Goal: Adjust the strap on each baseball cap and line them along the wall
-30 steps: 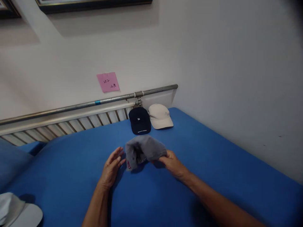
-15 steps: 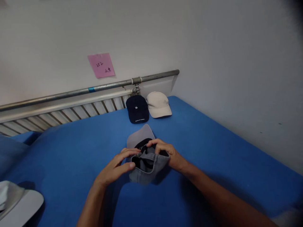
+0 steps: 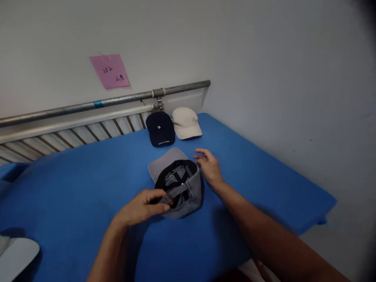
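Observation:
A grey baseball cap [image 3: 192, 194] lies on the blue-covered surface [image 3: 96, 192] with its inside facing up and its brim pointing away from me. My left hand [image 3: 147, 205] pinches the cap's back edge near the strap between thumb and fingers. Beside the cap's right rim is my right hand [image 3: 210, 166], its fingers apart and holding nothing. The black sweatband and some inner lettering show. Behind it, a navy cap [image 3: 160, 129] and a cream cap [image 3: 186, 123] sit side by side, brims toward me.
A white cap's brim [image 3: 22, 254] shows at the lower left. A radiator [image 3: 96, 131] and a metal pipe [image 3: 126, 98] run along the back wall. A pink note [image 3: 110, 72] is stuck above them. Another wall [image 3: 279, 98] rises on the right.
My right hand has let go of the cap and moved off its right side. The cap now lies more open, its inside showing more. The view has shifted slightly right.

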`<state>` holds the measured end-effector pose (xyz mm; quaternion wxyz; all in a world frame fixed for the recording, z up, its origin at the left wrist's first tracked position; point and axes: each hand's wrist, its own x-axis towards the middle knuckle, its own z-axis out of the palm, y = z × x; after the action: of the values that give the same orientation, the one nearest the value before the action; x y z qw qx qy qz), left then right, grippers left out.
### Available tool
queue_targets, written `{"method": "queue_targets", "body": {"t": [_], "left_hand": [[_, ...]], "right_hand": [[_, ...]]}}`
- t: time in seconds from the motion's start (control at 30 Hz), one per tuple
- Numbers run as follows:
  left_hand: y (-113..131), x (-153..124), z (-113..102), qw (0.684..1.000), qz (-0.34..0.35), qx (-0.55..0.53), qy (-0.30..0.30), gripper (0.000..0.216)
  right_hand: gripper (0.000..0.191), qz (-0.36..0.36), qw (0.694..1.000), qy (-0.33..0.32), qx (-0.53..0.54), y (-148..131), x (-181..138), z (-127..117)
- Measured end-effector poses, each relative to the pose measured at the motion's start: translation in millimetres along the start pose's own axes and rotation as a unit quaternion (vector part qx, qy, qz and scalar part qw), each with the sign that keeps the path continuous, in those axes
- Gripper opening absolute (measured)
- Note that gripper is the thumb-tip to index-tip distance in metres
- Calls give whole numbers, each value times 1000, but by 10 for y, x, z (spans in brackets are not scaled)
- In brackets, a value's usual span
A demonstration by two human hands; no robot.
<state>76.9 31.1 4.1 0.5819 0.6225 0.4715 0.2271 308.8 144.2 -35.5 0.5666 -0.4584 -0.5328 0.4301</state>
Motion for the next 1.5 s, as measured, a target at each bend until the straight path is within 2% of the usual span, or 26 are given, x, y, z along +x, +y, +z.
{"method": "queue_targets", "body": {"t": [0.03, 0.07, 0.1, 0.13, 0.2, 0.27, 0.3, 0.37, 0.53, 0.7, 0.93, 1.27, 1.5], "left_hand": [[-7, 11, 14, 1000, 7, -13, 15, 15], [-15, 21, 28, 999, 12, -26, 25, 16], [-22, 30, 41, 999, 14, -32, 28, 16], [-28, 38, 55, 999, 15, -34, 28, 17], [-32, 53, 79, 999, 19, -37, 31, 16], [-23, 68, 100, 998, 25, -33, 49, 14], [-14, 75, 109, 997, 28, -26, 61, 14], [5, 87, 124, 997, 30, -5, 76, 14], [-9, 98, 122, 997, 35, 16, 74, 14], [-94, 73, 52, 998, 25, -7, 56, 15], [-118, 46, 22, 991, 29, -42, 126, 21], [-101, 70, 15, 999, -13, 0, 41, 24], [-105, 74, 16, 996, -41, 35, 66, 26]], "right_hand": [[23, -22, 999, 33, -6, -92, -42, -43], [20, -77, 994, 78, -19, -197, -107, -80], [15, -150, 984, 88, -40, -301, -193, -103], [13, -213, 974, 44, -63, -396, -292, -106], [13, -296, 945, -103, -89, -518, -497, -50], [10, -289, 924, -225, -113, -529, -658, 65], [9, -279, 917, -259, -120, -501, -709, 126], [7, -264, 912, -288, -122, -414, -750, 217], [13, -235, 916, -304, -110, -295, -698, 222], [17, -266, 901, -326, -104, -293, -684, 194], [17, -284, 887, -343, -126, -257, -686, 211], [17, -356, 857, -319, -190, -156, -702, 238], [18, -380, 824, -332, -257, -137, -688, 209]]}}
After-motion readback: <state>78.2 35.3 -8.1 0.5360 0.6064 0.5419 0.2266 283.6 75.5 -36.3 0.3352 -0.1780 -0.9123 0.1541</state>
